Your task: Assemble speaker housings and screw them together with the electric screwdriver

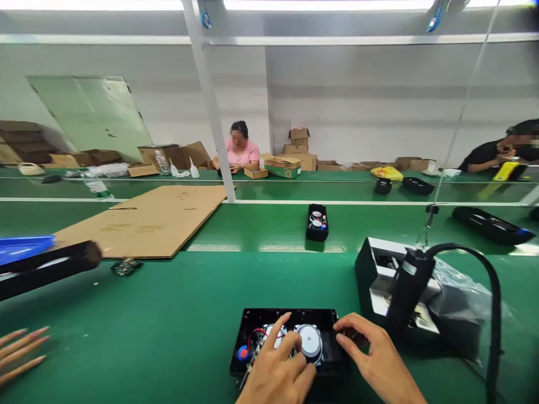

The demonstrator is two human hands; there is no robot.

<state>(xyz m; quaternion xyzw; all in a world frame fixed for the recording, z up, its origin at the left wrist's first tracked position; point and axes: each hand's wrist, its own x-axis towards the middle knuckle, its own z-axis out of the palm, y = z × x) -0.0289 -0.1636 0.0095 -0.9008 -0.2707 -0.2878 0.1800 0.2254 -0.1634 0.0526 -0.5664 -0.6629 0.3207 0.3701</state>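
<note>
1. My left hand (280,367) lay over the open black casing (290,311), forefinger stretched out, the other fingers bent; I could not tell whether they gripped anything.
2. My right hand (374,353) had thumb and forefinger at the casing's right edge, the tips slightly apart; whether they pinched something I could not tell.
3. The casing, a rectangular, hard-looking shell, lay on the smooth green bench (168,325) right in front of me. Inside sat a round, silvery speaker (310,340), a second one partly hidden by my left hand, thin red wire (255,335) and a blue-and-red round part (243,353).
4. At the far left, another person's hand (21,353) spread its fingers.
5. To the right, a black cylindrical tool (410,292) with a thick curved cable (497,292) stood in the way of an open box (370,280) and crinkled clear plastic (463,286).
6. Farther off lay a small circuit board (126,267), a flat brown cardboard sheet (155,219) and a similar casing (317,223).
7. Beyond, a pale post (210,101) rose beside a person in pink (244,151).
</note>
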